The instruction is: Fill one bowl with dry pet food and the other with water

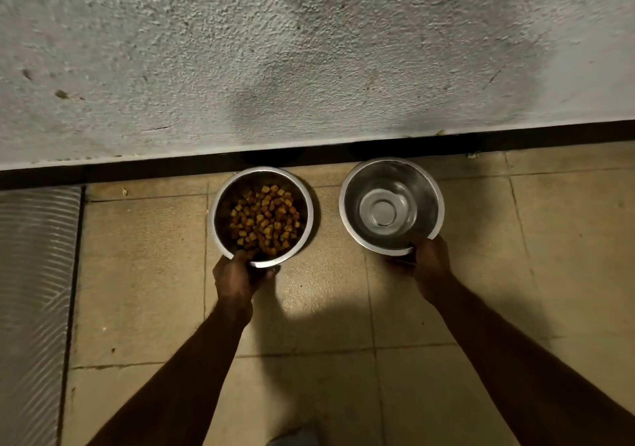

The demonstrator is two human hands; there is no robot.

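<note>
Gripping bowl rims: both hands | kibble bowl (pixel 220 219), water bowl (pixel 436 201) | tiled floor (pixel 144 274) beside rough wall (pixel 309 50)

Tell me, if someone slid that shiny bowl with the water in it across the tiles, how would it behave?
The water bowl looks like thin polished steel, so it would probably glide easily on the smooth floor tiles. The water seems shallow, so it would likely feel light, yet slosh on a quick push. The right hand grips only the near rim, so lifting there may tilt it.
</note>
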